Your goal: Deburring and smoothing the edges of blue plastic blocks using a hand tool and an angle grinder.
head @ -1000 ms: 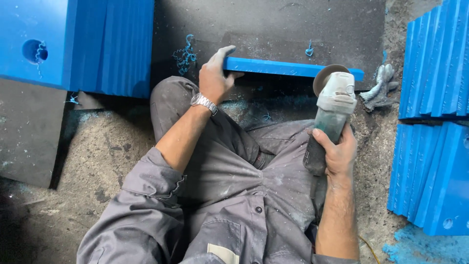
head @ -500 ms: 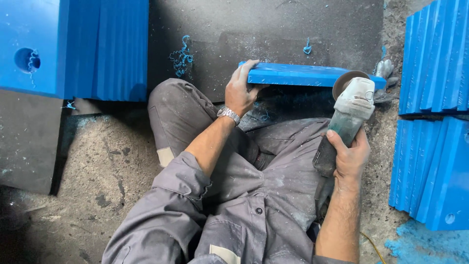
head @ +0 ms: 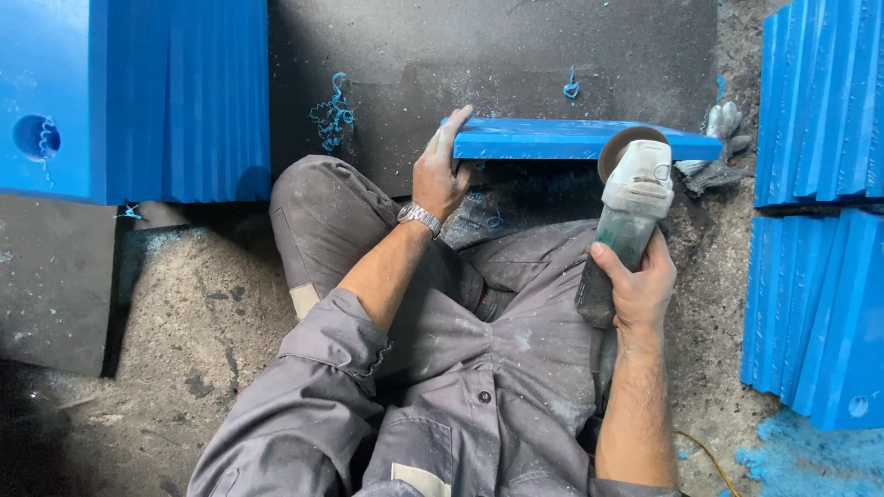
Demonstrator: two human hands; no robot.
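I judge I'm grinding: my left hand (head: 442,175) grips the flat blue plastic slab (head: 571,140) at its left end on the far dark board (head: 516,55), my right hand (head: 635,285) wraps the grey angle grinder (head: 626,221) touching its right end; next, steady pressure along that edge.

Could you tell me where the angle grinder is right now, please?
In the head view, the angle grinder is right of centre, gripped by the right hand, its disc against the blue plank's right end.

One angle grinder (head: 626,221), one blue slab (head: 571,140), one wristwatch (head: 419,217), two grey gloves (head: 718,147).
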